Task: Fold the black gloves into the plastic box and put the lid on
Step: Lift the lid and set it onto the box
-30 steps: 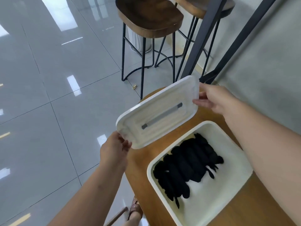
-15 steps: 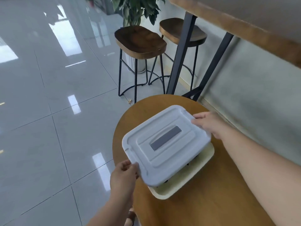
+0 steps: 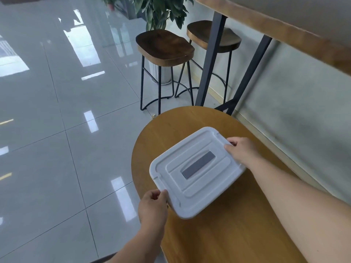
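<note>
You hold the lid (image 3: 197,172) with both hands, and it lies flat on top of the plastic box, covering it completely, so the box itself and the black gloves inside are hidden from view. The lid is pale grey-white with raised rectangular ridges and a dark grey handle strip (image 3: 198,165) in its middle. It sits on the round wooden table (image 3: 228,234), a little toward the left edge of the tabletop. Your left hand (image 3: 152,207) grips the near left corner of the lid, with the thumb on the top surface and the other fingers curled under the rim. Your right hand (image 3: 242,149) grips the far right corner, with fingers curled over the edge; how far they reach under the rim you cannot see. Both forearms come in from the near side. Beyond the table two dark wooden stools (image 3: 165,47) on black metal legs stand on the glossy grey tile floor (image 3: 57,149), and behind them is a green plant (image 3: 161,10). A grey wall (image 3: 303,111) runs along the right side.
</note>
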A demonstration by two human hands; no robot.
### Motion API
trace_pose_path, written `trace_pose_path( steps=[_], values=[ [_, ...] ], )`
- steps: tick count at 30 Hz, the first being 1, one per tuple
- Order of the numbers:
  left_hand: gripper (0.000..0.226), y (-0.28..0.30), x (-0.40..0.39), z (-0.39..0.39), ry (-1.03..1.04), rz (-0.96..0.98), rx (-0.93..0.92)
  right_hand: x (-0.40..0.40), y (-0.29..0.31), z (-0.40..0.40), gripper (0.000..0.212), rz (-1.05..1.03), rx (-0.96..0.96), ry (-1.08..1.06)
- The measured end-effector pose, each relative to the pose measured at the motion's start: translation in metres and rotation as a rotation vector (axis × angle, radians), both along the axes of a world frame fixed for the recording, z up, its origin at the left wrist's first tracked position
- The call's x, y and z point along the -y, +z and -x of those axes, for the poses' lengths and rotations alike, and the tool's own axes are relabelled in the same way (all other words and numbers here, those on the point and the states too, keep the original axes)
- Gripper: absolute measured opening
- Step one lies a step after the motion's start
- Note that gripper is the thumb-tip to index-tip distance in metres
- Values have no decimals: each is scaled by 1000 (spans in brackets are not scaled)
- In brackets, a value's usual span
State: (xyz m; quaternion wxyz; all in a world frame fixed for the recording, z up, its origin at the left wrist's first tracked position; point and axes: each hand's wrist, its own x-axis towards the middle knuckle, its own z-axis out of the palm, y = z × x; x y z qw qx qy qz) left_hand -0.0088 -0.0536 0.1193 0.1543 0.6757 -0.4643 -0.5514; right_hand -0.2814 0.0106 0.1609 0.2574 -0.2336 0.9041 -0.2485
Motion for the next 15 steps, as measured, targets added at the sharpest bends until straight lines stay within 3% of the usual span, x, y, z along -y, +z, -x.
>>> trace_pose_path(
  steps=[6, 15],
  values=[
    [11, -6, 1, -1, 0, 0, -17, -1, -19, 5, 39, 11, 47, -74],
    [13, -7, 2, 3, -14, -4, -8, 0, -29, 7, 41, -40, -8, -57]
  ],
)
